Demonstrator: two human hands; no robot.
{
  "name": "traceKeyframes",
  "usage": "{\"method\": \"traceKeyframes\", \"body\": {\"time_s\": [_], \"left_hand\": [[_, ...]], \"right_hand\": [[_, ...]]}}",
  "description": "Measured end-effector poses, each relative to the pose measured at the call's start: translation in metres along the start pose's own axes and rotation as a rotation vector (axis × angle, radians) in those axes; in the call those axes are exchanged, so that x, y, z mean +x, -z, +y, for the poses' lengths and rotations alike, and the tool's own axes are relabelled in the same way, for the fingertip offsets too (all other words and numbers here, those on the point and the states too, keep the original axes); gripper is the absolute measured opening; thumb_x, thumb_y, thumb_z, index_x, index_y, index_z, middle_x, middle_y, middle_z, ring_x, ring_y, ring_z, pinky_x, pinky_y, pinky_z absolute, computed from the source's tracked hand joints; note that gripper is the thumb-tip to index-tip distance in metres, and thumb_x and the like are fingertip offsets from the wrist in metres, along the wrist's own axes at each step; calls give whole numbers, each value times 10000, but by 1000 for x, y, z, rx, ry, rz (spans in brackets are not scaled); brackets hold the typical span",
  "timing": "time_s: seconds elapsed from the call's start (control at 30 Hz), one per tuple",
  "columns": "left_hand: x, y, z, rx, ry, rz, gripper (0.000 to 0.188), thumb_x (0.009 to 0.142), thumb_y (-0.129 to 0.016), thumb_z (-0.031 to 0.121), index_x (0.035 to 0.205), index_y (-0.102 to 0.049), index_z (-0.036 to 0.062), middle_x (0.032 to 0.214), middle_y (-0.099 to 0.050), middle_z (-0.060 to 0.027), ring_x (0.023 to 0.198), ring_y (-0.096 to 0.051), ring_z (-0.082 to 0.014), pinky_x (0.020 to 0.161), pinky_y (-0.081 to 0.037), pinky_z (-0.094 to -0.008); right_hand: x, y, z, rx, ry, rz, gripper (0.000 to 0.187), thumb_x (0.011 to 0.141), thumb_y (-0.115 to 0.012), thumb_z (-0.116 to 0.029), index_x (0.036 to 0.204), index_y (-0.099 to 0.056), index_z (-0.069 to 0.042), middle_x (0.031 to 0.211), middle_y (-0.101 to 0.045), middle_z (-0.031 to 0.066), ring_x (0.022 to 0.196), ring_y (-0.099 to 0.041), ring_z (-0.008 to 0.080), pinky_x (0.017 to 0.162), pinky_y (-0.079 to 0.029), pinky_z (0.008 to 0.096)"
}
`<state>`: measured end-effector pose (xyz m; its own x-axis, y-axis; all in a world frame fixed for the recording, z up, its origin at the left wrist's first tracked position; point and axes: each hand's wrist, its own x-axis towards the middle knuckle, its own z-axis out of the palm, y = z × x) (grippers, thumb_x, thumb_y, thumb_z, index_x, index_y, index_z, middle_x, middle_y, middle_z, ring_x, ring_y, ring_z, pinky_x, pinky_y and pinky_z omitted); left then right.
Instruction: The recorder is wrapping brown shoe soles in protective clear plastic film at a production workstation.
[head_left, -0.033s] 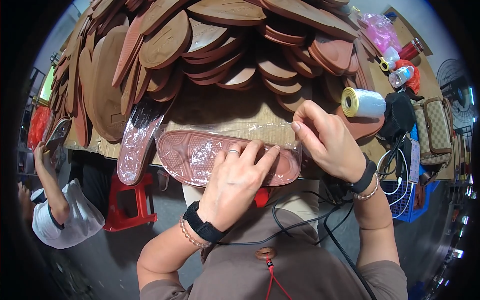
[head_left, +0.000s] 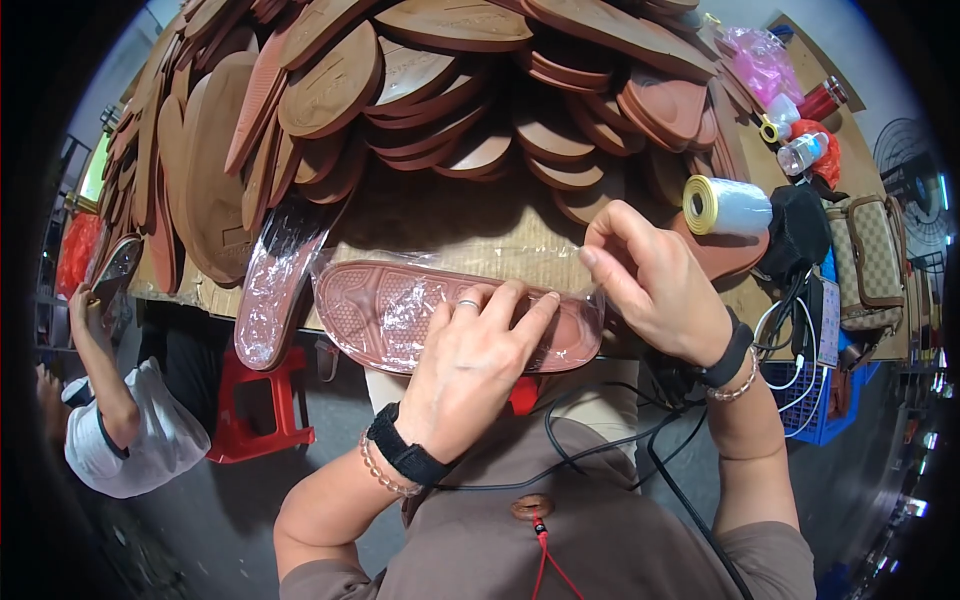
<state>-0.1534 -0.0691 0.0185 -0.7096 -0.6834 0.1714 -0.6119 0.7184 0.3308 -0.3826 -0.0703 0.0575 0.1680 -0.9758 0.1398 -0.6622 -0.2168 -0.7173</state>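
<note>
The table (head_left: 455, 215) spans the upper half of the view, its top covered in tan board. A pile of brown soles (head_left: 420, 90) fans across its far side, overlapping in rows, with further soles stacked on edge at the far left.

A co-worker (head_left: 120, 420) in a white top sits at the lower left, one arm raised toward the table edge. A red stool (head_left: 255, 415) stands beside that person, below the table's near edge.

One sole (head_left: 400, 305), reddish-brown with its tread side up, lies lengthwise along the near edge of the table, directly in front of the person. Clear film (head_left: 380, 265) covers it and wrinkles over the tread. A second film-wrapped sole (head_left: 275, 285) lies tilted just left of it, its lower end hanging past the table edge.

The left hand (head_left: 475, 360) rests palm-down on the right half of the sole, fingers spread flat and pressing the film against the tread. A ring shows on one finger, and a black band and a bead bracelet sit at the wrist.

The right hand (head_left: 650, 275) is at the sole's right end, thumb and forefinger pinching the film's edge, the other fingers curled.

A roll (head_left: 725, 205) of pale film lies on its side on the table just beyond the right hand. A black bag (head_left: 795, 230) sits just right of the roll. A clear bottle (head_left: 800, 152) lies further back at the right corner.
</note>
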Motion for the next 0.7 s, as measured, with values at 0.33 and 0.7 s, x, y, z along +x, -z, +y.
{"method": "traceKeyframes", "body": {"time_s": [0.33, 0.7], "left_hand": [[0, -1, 1, 25, -1, -18, 480, 942, -702, 141, 1417, -635, 144, 1293, -654, -84, 1131, -624, -322, 952, -508, -456], [3, 5, 3, 24, 29, -82, 499, 959, -665, 124, 1454, -626, 181, 1315, -638, -94, 1154, -615, -351, 957, -511, -465]], "right_hand": [[-2, 12, 1, 116, -192, -79, 186, 914, -788, -123, 843, -701, 26, 723, -683, 92, 625, -634, 131, 597, -512, 309], [-14, 0, 12, 161, -84, 82, 145, 988, -720, -102, 915, -693, 20, 745, -676, 83, 653, -637, 127, 614, -505, 289]]}}
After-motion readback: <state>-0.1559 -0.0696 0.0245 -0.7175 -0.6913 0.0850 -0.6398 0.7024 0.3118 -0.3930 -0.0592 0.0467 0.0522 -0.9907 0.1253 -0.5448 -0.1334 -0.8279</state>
